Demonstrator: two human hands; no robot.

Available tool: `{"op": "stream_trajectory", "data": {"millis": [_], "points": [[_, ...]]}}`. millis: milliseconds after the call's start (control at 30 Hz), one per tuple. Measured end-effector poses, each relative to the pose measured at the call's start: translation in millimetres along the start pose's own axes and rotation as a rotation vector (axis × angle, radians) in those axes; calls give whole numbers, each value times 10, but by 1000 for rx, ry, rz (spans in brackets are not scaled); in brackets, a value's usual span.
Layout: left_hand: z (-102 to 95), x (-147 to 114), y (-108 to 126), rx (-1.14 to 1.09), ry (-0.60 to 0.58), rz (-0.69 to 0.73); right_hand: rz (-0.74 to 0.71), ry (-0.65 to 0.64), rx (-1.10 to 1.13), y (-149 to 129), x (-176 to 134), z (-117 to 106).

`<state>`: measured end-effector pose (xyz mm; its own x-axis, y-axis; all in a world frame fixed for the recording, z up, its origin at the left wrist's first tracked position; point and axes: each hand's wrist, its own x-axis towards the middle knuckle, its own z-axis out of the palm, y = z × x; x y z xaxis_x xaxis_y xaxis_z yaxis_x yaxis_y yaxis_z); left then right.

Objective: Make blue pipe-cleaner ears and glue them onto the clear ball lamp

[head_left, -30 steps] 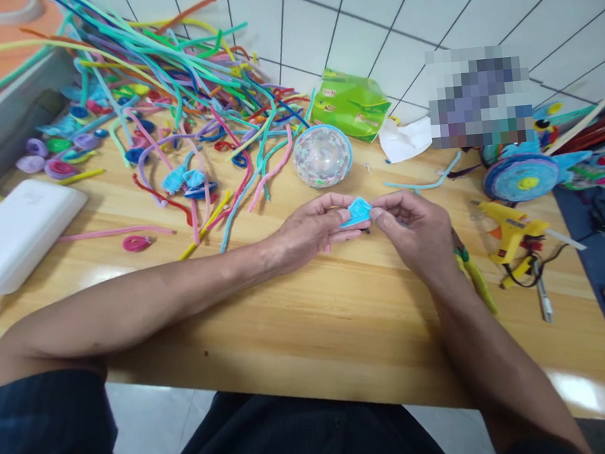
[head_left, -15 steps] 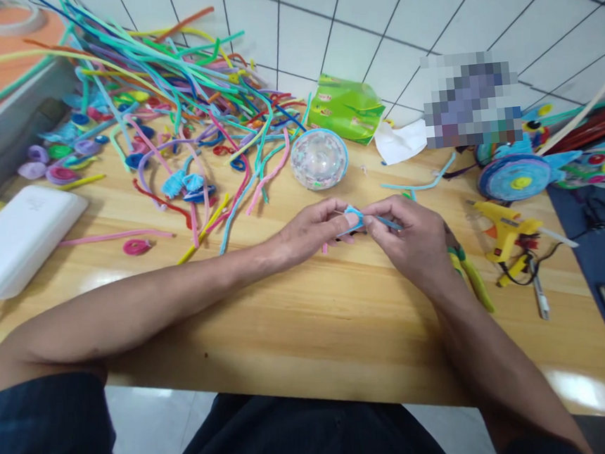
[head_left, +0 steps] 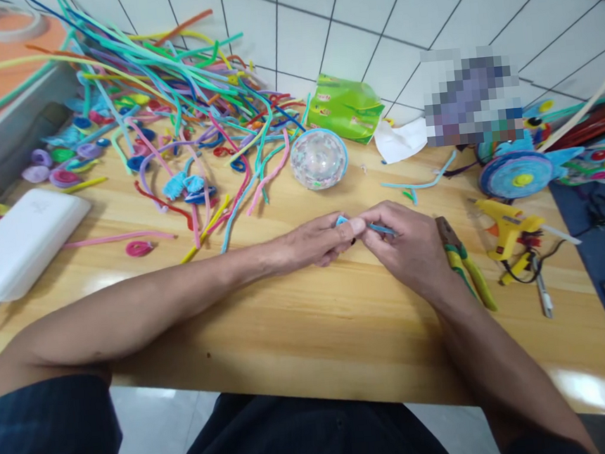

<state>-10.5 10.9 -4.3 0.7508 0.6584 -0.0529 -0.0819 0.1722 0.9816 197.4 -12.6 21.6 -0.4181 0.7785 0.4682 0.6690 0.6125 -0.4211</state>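
Blue fuzzy piece (head_left: pixel 341 221) noted at the fingertips of the left hand (head_left: pixel 312 245), raised over the wooden table (head_left: pixel 300 326); one second ago its broad, ridged face was exposed, whereas now only a small corner shows past the thumb; a blue strand (head_left: pixel 382 230), first seen half a second ago, lies across the fingers of the right hand (head_left: pixel 410 242); in my judgement the work has passed from handling the flat face to close finger work at its edge; whether piece and strand are joined cannot be told. Left grip: narrow, thumb pressed down over the piece, wrist level, forearm reaching in from the left; right grip: a narrow pinch on the strand, knuckles uppermost, fingertips meeting the left thumb, forearm slanting up from the lower right. Adjacent items: pliers (head_left: pixel 465 266) with green and yellow handles, lying just beside the right wrist; a yellow glue gun (head_left: pixel 509 226) further right; a clear dome (head_left: pixel 319 158) beyond the hands; a heap of pipe cleaners (head_left: pixel 178 79) beyond the left forearm.
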Motion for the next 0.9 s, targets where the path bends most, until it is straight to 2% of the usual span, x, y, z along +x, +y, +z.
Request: {"op": "stream_trajectory", "data": {"millis": [233,333,500,733,900], "points": [[36,-4,-5,-134,224,-42,95,19,102,-7,26,-64],[41,12,-14,-188,258,-35,153,38,130,-20,34,-76],[74,24,23,-243,331,-52,137,78,115,-75,30,-41],[72,15,-4,-289,285,7,127,95,135,-99,15,1],[84,17,-23,-283,308,-33,151,106,146,-134,16,2]]}}
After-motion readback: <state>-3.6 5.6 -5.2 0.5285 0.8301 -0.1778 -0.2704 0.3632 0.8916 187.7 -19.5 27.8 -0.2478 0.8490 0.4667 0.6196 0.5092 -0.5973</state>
